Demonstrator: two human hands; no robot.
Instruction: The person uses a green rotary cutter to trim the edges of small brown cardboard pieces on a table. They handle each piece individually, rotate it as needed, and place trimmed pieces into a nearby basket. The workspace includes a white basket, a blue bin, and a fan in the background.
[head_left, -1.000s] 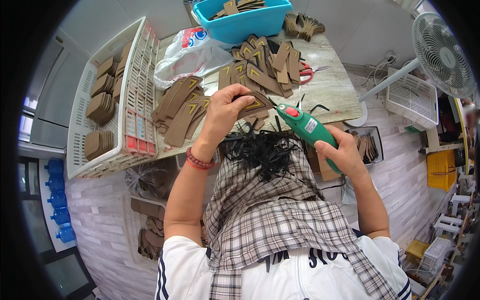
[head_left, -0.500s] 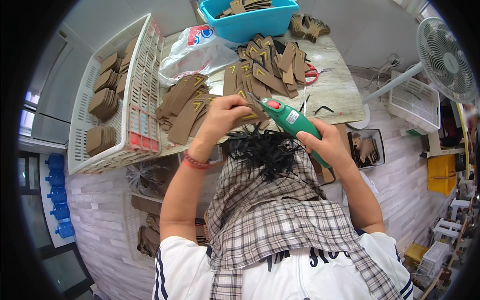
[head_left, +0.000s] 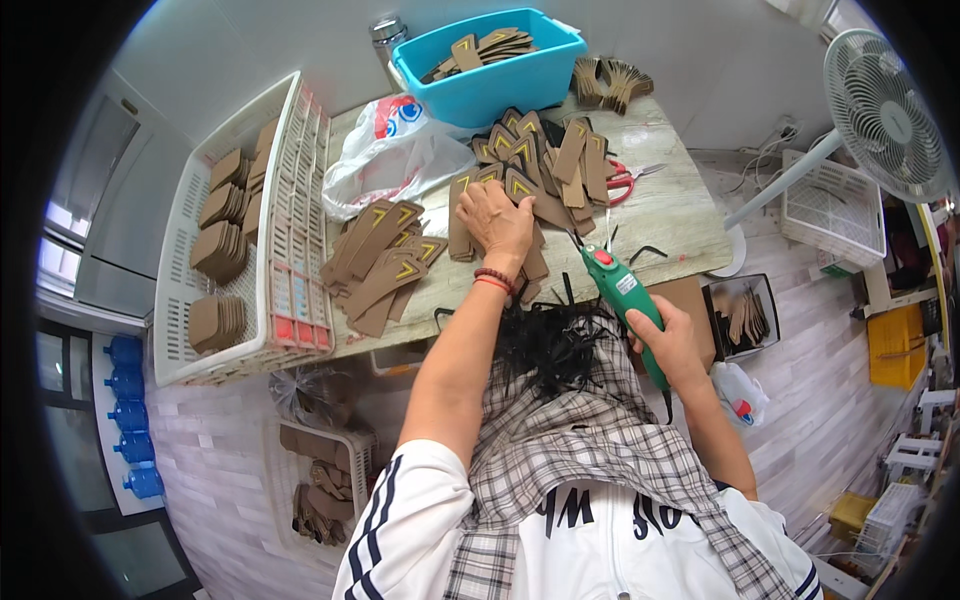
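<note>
My left hand (head_left: 497,222) is laid over a heap of flat brown pieces with yellow V-shaped marks (head_left: 527,150). Its thumb is spread away from the fingers, which touch the pieces, and no piece is lifted in it. In my right hand (head_left: 668,340) is a green corded electric hand tool (head_left: 628,290) with a red button, its thin metal tip pointing up and left over the table's front edge. A second heap of marked brown pieces (head_left: 382,272) lies left of my left forearm. Black strip trimmings (head_left: 556,345) are bunched on the plaid apron (head_left: 560,425) in my lap.
A white plastic crate (head_left: 285,210) of stacked brown pieces stands at the left. Behind the heaps are a white plastic bag (head_left: 395,155), a blue bin (head_left: 490,85) and a steel flask (head_left: 388,38). Red-handled scissors (head_left: 625,182) lie right, near a white fan (head_left: 885,115).
My left hand has let go of a marked brown piece near the tool's tip and moved forward onto the heap. My right hand has lowered the green tool toward me and to the right.
</note>
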